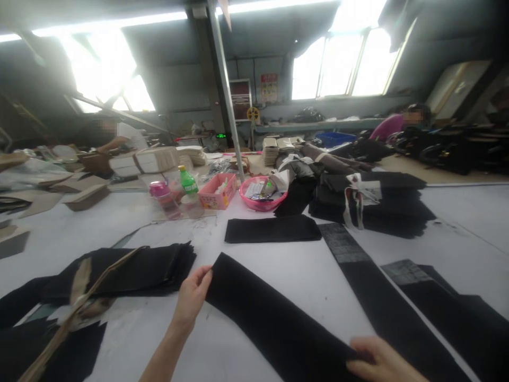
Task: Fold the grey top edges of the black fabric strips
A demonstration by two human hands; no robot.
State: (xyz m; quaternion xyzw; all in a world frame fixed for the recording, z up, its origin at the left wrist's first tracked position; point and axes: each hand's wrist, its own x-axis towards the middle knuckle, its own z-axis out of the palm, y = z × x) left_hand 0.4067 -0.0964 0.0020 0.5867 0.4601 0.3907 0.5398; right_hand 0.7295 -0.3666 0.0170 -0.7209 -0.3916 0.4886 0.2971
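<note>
A long strip of black fabric [270,313] slants across the front of the white table, held between my two hands. My left hand [192,297] pinches its upper left end between thumb and fingers. Lower right, my right hand [377,358] is closed on the strip's edge and slightly blurred; the strip's near end runs out of view. Just beyond lies a folded black fabric stack [273,229]. To the right, another long black strip [374,286] with a greyish end lies flat, and beside it are more black pieces [449,302].
At left sits a tied black fabric bundle [131,270]. Farther back are a pink basket [262,204], a pink box [218,193], a green-capped bottle [188,181] and a black pile with a white tie [397,207]. A metal pole [228,90] rises behind. Two people sit at the far sides.
</note>
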